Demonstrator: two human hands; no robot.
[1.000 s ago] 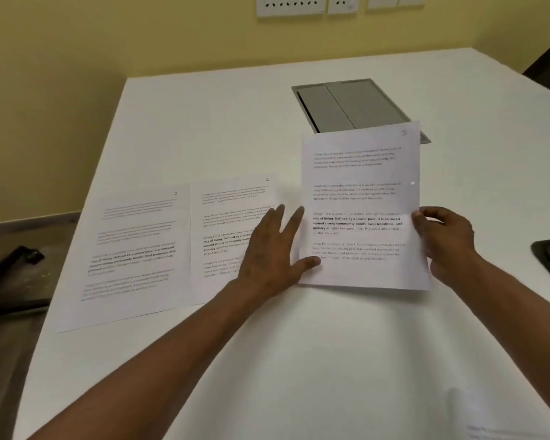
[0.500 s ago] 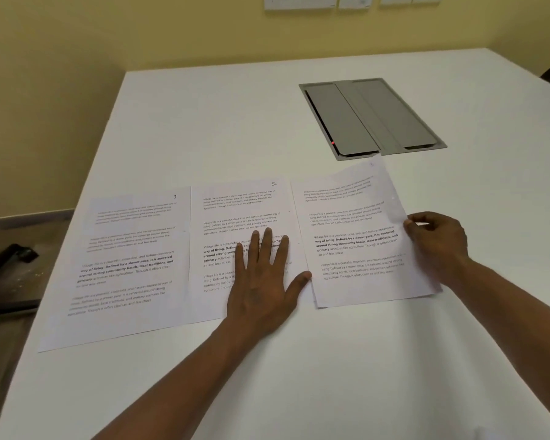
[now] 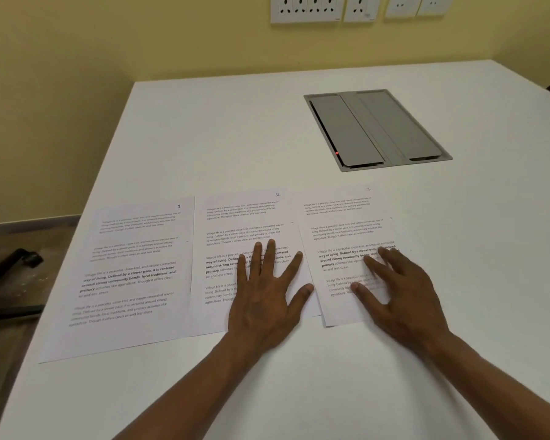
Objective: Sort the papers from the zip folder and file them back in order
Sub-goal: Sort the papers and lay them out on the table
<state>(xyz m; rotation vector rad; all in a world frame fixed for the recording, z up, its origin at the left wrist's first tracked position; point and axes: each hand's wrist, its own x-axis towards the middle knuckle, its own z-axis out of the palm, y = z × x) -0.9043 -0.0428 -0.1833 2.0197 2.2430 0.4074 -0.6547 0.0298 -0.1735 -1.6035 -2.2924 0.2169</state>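
- We see the left hand [image 3: 267, 296] laid flat, palm down, fingers straight and spread, pressing on the lower right part of the middle sheet [image 3: 235, 223].
- The left thumb reaches toward the right sheet [image 3: 340, 217], its tip at or just beside that sheet's left edge; we cannot tell whether it touches.
- We see the right hand [image 3: 400, 293] resting on the lower part of the right sheet, fingers extended and spread, gripping nothing. Its fingertips are blurred.
- The right sheet lies just right of the left hand, slightly rotated against the middle sheet, and its left edge overlaps the middle sheet's right edge.
- Away from the left hand, on its outer side, lies the left sheet [image 3: 131, 265], edge to edge with the middle sheet and untouched by either hand.
- Each sheet carries printed paragraphs and a small handwritten mark in its upper right corner; the middle sheet's mark reads as 2, the others are too faint to read.
- All three sheets lie flat on the white table [image 3: 235, 138].
- Beyond both hands, a grey recessed hatch [image 3: 375, 128] sits in the tabletop, with a small red light at its near left slot.
- Further out, wall sockets [image 3: 305, 7] are mounted on the yellow wall.
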